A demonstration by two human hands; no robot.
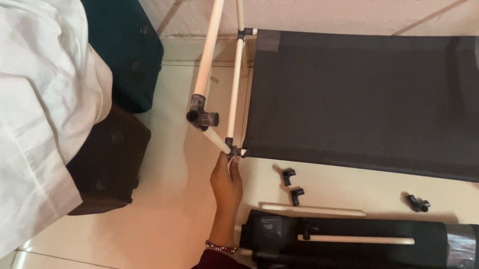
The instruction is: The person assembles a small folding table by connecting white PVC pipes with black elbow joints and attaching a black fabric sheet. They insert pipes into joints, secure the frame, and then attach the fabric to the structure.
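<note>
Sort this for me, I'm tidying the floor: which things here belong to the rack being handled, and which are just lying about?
In hand:
hand at the corner joint
white poles
grey shelf
loose connectors
rolled shelf

Lying about:
white sheet
two dark suitcases

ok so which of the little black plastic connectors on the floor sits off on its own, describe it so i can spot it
Start at the big stretched dark grey fabric shelf panel on the cream tiled floor. Just below its lower edge, towards the right, lies a small black plastic connector clip. Unlike the pair of black clips near the hand, it lies alone above the rolled black fabric bundle.
</note>
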